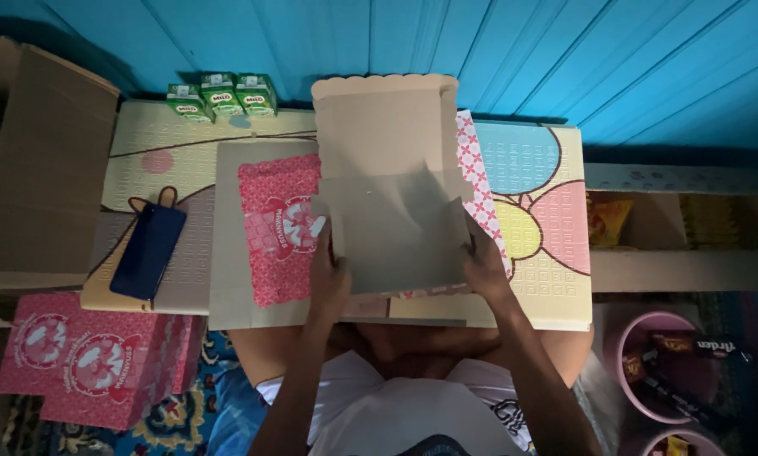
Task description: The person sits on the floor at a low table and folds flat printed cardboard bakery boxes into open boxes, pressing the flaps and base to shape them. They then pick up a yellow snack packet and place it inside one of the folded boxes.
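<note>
**One box half folded, flat blanks waiting**

You grasp the cardboard box blank [392, 181] with left hand [328, 283] and right hand [484, 270], at the near edge of the patterned mat [556, 279]. Its walls are not yet raised; another flat blank [265, 232] lies beside it.

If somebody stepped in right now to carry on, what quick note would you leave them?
Left hand grips the left edge of the half-folded cardboard box; right hand grips its right edge.
The box lies over a flat pink-printed box blank on the patterned mat.
Done: back flap raised, side walls partly up.
Left: the box is not yet closed up.
Nearby: finished pink boxes at left, a dark phone, green drink cartons.
</note>
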